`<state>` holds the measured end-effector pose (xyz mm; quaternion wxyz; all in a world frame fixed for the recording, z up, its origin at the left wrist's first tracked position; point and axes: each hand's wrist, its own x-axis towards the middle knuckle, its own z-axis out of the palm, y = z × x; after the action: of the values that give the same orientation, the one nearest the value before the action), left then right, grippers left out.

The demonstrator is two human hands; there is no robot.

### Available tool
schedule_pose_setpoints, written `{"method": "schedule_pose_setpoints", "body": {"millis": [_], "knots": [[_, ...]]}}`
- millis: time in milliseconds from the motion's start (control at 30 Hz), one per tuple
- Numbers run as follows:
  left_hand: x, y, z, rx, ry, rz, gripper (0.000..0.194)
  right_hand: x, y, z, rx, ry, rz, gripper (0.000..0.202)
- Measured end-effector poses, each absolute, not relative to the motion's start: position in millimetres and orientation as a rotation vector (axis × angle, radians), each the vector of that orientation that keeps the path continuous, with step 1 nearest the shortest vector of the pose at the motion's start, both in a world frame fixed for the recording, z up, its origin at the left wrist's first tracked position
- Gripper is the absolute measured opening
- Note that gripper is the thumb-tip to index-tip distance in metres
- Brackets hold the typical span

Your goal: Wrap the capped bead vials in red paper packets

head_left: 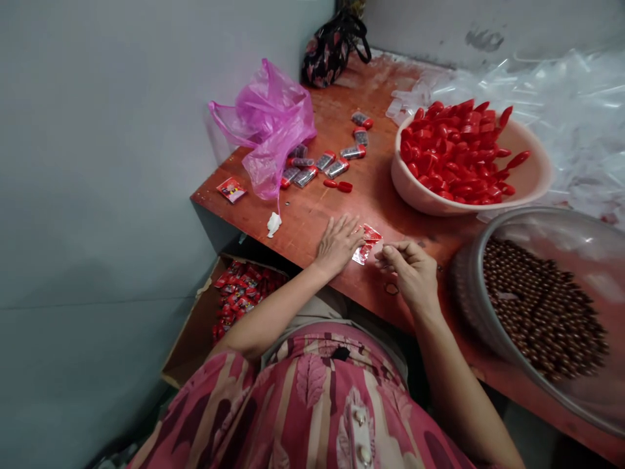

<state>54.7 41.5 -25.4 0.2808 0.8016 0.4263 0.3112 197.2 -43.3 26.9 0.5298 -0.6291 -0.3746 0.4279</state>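
My left hand [340, 245] lies flat on the red tabletop [312, 215] with its fingers stretched out, the thumb side touching a small red-and-silver printed packet [368, 243]. Just right of that packet, my right hand [410, 268] is closed in a pinch, thumb against curled fingers. Whatever the pinch holds, if anything, is too small to make out. Beyond my left hand lie a small red plastic piece [338, 185] and several clear, red-capped containers [336, 169] with dark contents.
A pink bowl [398, 179] heaped with red plastic pieces and a grey basin [469, 286] of brown balls stand on the right. Clear plastic pieces [576, 124] pile behind. A pink bag [278, 117] sits far left; a carton [188, 339] of red packets is below the table edge.
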Motion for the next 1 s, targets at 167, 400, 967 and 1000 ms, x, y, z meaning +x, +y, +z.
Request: {"method": "schedule_pose_setpoints", "body": {"millis": [167,400,967,1000], "knots": [[51.3,36.1,-21.7,1.951,1.064,1.013,0.019,196.5,-25.7,17.8,-1.578,-0.863,0.894,0.038],[41.1,23.4,4.2,1.453,0.985,1.195,0.025,185.5,-1.5,27.0,-1.396,-0.780,1.084,0.052],[-5.7,28.1,11.7,0.555,0.999,0.989,0.037,176.4,106.4,46.6,-1.638,-1.536,0.722,0.032],[-7.6,28.5,11.7,0.521,1.010,1.011,0.037,173.1,123.7,47.5,-1.736,-1.580,0.623,0.033]]}}
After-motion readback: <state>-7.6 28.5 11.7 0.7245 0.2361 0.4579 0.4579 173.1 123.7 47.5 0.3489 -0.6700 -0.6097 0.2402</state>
